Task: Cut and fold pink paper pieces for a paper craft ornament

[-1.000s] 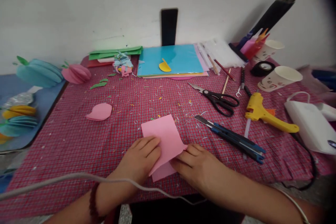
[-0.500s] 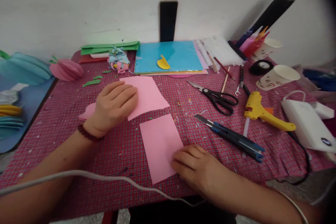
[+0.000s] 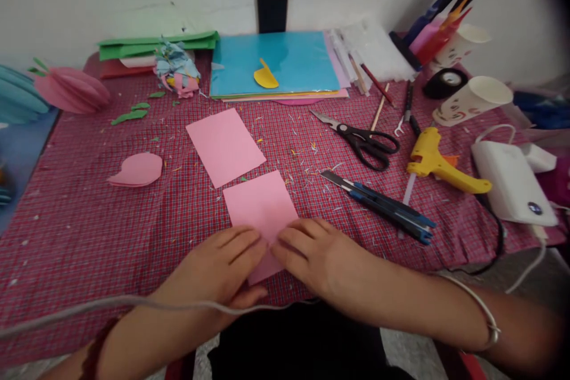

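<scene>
A sheet of pink paper (image 3: 260, 199) lies on the checked tablecloth in front of me. My left hand (image 3: 218, 264) rests on its lower left side, fingers stretched over the paper and thumb apart, below it. At the sheet's lower right side, my right hand (image 3: 314, 249) has its fingers bent over the edge onto the paper, with the thumb hidden. The fingertips of both hands almost meet. Just beyond is a second pink sheet (image 3: 225, 147), untouched. To the left lies a pink leaf-shaped paper piece (image 3: 139, 169).
Scissors (image 3: 363, 142), a utility knife (image 3: 378, 206) and a yellow glue gun (image 3: 439, 163) lie to the right. Beyond them stand a paper cup (image 3: 478, 101) and a white box-shaped device (image 3: 512, 184). A blue folder (image 3: 294, 62) lies at the back. A white cable (image 3: 133, 301) crosses in front.
My left hand has left the far pink sheet and come down to the near one. The leaf-shaped piece is now uncovered. My right hand has shifted further over the near sheet.
</scene>
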`<state>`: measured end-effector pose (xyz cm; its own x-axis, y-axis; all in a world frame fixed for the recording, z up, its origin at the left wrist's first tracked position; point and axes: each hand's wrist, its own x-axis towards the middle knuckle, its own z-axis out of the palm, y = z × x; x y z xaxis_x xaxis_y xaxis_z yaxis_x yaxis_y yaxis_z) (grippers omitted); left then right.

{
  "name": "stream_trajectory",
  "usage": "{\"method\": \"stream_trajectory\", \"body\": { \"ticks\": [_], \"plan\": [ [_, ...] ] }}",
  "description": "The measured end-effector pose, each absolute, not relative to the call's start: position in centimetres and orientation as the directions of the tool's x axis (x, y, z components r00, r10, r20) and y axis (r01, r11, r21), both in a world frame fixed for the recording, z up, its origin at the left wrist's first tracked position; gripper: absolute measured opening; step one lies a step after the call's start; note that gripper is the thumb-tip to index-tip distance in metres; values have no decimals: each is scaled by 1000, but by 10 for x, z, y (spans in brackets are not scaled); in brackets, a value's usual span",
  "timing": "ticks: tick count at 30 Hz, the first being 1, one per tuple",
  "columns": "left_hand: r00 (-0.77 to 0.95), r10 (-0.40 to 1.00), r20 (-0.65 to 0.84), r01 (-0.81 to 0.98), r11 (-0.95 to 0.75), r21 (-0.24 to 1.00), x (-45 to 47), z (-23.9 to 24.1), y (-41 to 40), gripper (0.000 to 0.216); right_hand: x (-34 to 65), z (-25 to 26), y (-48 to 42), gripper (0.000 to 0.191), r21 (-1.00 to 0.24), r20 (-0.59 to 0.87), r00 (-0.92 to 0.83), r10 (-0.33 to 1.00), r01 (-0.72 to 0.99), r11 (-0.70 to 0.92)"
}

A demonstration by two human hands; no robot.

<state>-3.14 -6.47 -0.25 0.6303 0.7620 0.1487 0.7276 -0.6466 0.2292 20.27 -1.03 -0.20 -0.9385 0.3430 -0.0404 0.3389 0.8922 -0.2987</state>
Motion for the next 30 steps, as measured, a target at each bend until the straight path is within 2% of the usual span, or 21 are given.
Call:
{"method": "stream_trajectory", "body": {
  "ticks": [4,8,10,12,16,21,26,30],
  "plan": [
    [606,791,82,775,-610,163,-13,-7,-75,52,193,-1,-13,22,-232,-30,-924,380,377,897],
    [574,809,127,787,-588,186,-6,-6,-73,44,192,-5,-7,14,-256,-1,-922,386,374,891],
    [531,833,156,807,-553,206,-6,-8,-70,29,193,-6,2,9,-338,30,-906,422,388,857],
    [501,841,203,807,-539,241,-8,-12,-66,18,194,-6,10,12,-469,62,-860,507,423,776],
    [440,853,279,748,-520,412,-15,-12,-64,18,199,-1,15,13,-710,58,-771,634,414,569],
    [439,869,229,686,-489,539,-10,-8,-73,23,216,2,0,7,-829,-73,-732,677,422,367],
    [330,934,136,703,-339,625,-7,-12,-60,22,225,-11,-4,29,-863,-128,-612,780,456,216],
    [190,977,-99,704,-65,708,-11,-10,-35,23,226,-18,1,52,-913,-83,-569,818,373,167]
  ]
}}
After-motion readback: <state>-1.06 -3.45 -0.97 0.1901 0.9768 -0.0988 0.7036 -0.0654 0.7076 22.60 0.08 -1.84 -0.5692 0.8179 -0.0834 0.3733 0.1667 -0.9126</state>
